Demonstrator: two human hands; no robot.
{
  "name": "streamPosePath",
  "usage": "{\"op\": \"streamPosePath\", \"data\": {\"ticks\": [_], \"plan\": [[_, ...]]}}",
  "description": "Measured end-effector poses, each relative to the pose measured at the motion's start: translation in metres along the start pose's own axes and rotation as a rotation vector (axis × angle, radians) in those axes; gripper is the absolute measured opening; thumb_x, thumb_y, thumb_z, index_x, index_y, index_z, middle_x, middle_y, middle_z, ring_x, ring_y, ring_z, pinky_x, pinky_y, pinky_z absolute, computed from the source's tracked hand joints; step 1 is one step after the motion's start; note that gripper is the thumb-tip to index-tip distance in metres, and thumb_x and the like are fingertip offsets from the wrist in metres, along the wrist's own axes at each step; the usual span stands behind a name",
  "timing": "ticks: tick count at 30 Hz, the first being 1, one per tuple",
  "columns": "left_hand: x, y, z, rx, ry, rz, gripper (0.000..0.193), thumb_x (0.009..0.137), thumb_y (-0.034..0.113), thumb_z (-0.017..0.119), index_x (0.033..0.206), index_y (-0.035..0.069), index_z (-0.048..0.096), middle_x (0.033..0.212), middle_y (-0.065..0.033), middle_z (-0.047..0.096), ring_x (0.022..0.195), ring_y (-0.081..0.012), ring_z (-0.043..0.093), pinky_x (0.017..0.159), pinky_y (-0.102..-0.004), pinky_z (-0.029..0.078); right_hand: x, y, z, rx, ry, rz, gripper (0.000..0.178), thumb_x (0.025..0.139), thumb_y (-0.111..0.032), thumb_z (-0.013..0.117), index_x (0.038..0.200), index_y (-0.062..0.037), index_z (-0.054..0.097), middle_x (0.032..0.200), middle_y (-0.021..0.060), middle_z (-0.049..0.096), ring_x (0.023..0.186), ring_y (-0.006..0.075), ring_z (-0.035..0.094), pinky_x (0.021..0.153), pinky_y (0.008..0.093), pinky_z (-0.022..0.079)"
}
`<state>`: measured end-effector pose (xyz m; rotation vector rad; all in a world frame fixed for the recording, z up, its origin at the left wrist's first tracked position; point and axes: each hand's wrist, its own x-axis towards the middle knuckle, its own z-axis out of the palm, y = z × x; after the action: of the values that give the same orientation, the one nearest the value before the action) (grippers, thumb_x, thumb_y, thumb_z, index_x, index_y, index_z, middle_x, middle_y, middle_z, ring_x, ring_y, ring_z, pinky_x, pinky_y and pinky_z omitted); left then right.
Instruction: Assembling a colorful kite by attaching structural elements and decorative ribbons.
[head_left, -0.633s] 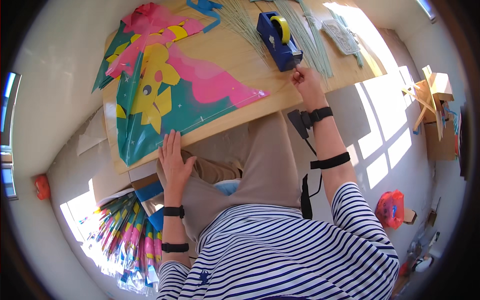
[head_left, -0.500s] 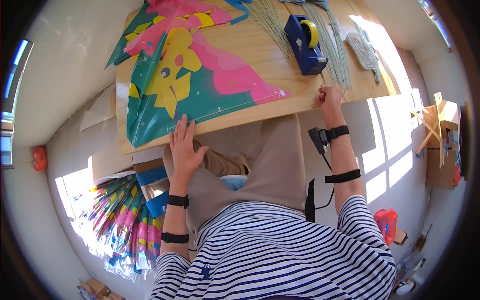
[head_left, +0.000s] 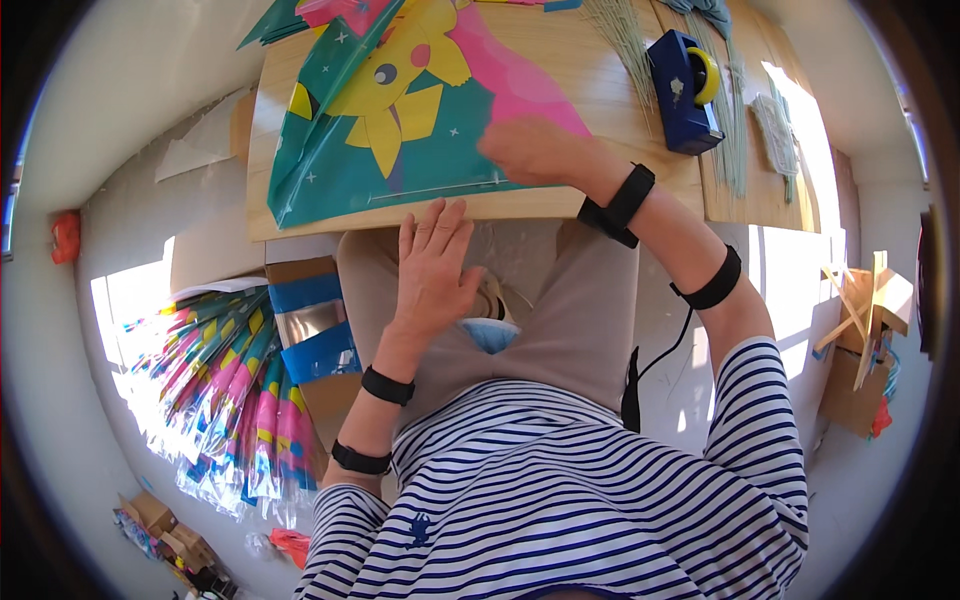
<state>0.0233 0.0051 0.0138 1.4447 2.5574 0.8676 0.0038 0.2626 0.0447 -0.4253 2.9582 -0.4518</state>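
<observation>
The kite (head_left: 420,110), a thin printed sheet in teal, yellow and pink, lies flat on the wooden table (head_left: 600,95), its lower edge running along the table's near edge. The person's right hand (head_left: 535,150) rests on the kite near that lower edge, on the pink part; the hand is blurred, so whether its fingers press flat or pinch the sheet cannot be told. The left hand (head_left: 435,270) sits just below the table's near edge, palm down with fingers spread and fingertips pointing up at the kite's lower border; it looks to be touching or almost touching that border, holding nothing.

The sheet looks like light plastic film: limp, slick and easily creased, and likely to slide on the smooth wood if pushed from one side only. A dark thin line crossing its lower part seems to be a spar or seam, which would be the stiffer place to hold. Flat palms on the film, or a pinch at the edge close to that line, would suit it better than a grab in the middle.

Right of the kite on the table stand a blue tape dispenser (head_left: 685,95) and a bundle of thin green sticks (head_left: 735,130). Left of the table, on the floor, lie packed kites (head_left: 235,390).
</observation>
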Motion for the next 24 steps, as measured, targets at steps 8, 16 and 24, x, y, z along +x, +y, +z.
{"op": "streamPosePath", "data": {"ticks": [8, 16, 24], "plan": [[0.008, 0.007, 0.012, -0.067, -0.024, 0.026, 0.049, 0.07, 0.011, 0.077, 0.115, -0.001, 0.062, 0.146, -0.0124, 0.048, 0.14, -0.0345, 0.038, 0.116, -0.0561, 0.027, 0.027, 0.0, 0.013, -0.093, -0.188, -0.074, 0.004, 0.076, -0.004, 0.059, 0.08, -0.0018, 0.061, 0.083, 0.0154, 0.064, 0.082, 0.0379, 0.062, 0.067, 0.0477, 0.049], [0.018, 0.004, 0.016, -0.099, -0.012, 0.047, 0.043, 0.07, 0.011, 0.076, 0.108, -0.001, 0.061, 0.145, -0.014, 0.047, 0.139, -0.0371, 0.038, 0.114, -0.0577, 0.027, 0.028, 0.002, 0.017, -0.101, -0.22, -0.088, 0.004, 0.075, -0.002, 0.06, 0.079, -0.0014, 0.06, 0.084, 0.014, 0.064, 0.086, 0.0358, 0.062, 0.07, 0.0461, 0.049], [0.023, 0.003, 0.018, -0.097, -0.023, 0.039, 0.042, 0.07, 0.011, 0.077, 0.107, -0.001, 0.061, 0.146, -0.0137, 0.046, 0.139, -0.0373, 0.038, 0.115, -0.0565, 0.027, 0.026, 0.008, 0.023, -0.079, -0.122, -0.158, 0.006, 0.075, -0.003, 0.06, 0.081, -0.002, 0.062, 0.086, 0.0132, 0.065, 0.087, 0.0347, 0.062, 0.07, 0.0449, 0.05]]}}
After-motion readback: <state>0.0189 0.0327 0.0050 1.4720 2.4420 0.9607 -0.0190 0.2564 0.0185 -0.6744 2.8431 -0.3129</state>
